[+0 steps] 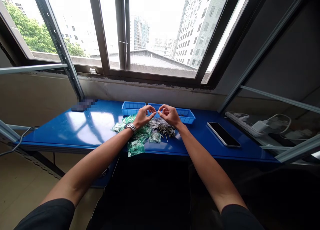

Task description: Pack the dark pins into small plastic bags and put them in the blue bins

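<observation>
My left hand (143,117), with a metal watch (130,126) at its wrist, is closed in a pinch above the pile. Close beside it, my right hand (170,115) also pinches, fingertips almost meeting the left ones. What sits between the fingertips is too small to make out; only a pale glint shows there. Beneath the hands lie green plastic packets (136,148), clear packets (155,138) and a heap of dark and brass-coloured screw-like pieces (166,130). Just behind stand a blue bin (133,105) and a longer blue bin (188,119), partly hidden by my hands.
A phone (223,134) lies on the blue table (197,143) to the right. A blurred dark object (83,104) rests at the far left corner. Metal shelf posts rise at both sides, with a white charger (260,126) and cable at right. A window runs behind.
</observation>
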A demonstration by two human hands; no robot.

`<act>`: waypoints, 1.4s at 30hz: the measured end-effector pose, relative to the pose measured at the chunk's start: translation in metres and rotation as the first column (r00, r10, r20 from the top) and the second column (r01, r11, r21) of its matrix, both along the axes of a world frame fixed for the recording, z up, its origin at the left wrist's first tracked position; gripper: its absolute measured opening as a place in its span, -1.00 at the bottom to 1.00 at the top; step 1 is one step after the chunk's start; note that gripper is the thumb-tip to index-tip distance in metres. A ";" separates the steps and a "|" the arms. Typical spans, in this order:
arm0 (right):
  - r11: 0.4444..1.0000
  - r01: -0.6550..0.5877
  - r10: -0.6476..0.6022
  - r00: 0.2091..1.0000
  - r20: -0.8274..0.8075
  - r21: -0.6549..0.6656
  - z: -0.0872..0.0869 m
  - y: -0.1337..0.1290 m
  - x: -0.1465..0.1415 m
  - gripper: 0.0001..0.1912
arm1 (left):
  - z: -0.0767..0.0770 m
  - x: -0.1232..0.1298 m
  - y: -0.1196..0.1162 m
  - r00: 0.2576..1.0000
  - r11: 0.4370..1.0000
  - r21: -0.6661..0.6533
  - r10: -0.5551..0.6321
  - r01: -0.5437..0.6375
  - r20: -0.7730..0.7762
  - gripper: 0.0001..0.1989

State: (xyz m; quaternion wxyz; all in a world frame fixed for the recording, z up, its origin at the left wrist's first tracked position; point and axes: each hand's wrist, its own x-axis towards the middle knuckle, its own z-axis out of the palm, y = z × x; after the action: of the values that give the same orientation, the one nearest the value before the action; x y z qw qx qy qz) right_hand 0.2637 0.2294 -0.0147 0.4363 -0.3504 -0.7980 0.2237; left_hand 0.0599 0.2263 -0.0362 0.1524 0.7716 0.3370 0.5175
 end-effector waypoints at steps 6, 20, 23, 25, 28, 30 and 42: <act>0.999 -0.033 0.033 0.999 -0.017 0.002 -0.001 -0.002 -0.003 -0.73 | -0.002 0.001 -0.001 0.997 0.999 0.023 -0.024 0.026 -0.075 -0.89; 0.998 -0.053 0.055 0.993 0.107 -0.024 -0.002 0.003 0.000 -0.72 | 0.002 0.001 -0.003 0.999 1.000 0.019 -0.023 0.022 0.036 -0.84; 1.000 -0.023 0.022 0.997 0.080 0.011 -0.001 0.003 0.001 -0.74 | 0.001 0.001 -0.001 0.999 1.000 0.016 -0.008 0.007 0.042 -0.85; 1.000 -0.003 0.002 0.999 0.045 0.022 0.000 0.002 0.001 -0.75 | 0.001 0.000 0.000 0.999 1.000 0.012 0.005 -0.005 0.036 -0.86; 1.000 0.000 0.000 1.000 -0.003 0.032 -0.001 0.001 0.000 -0.77 | 0.000 0.000 0.000 1.000 1.000 0.014 -0.001 0.002 -0.009 -0.87; 0.999 -0.005 0.006 1.000 -0.015 0.048 -0.002 0.000 -0.002 -0.77 | 0.000 0.001 0.000 0.998 0.999 0.023 -0.023 0.025 -0.050 -0.89; 1.000 -0.016 0.015 0.995 0.100 0.017 -0.002 0.003 0.003 -0.75 | 0.002 0.001 -0.003 1.000 1.000 0.025 0.011 -0.011 0.021 -0.88</act>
State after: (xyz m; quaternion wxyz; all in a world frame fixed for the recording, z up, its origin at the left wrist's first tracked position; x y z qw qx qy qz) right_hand 0.2664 0.2325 -0.0163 0.3970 -0.3512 -0.8235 0.2023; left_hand 0.0612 0.2229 -0.0338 0.1433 0.7663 0.3331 0.5304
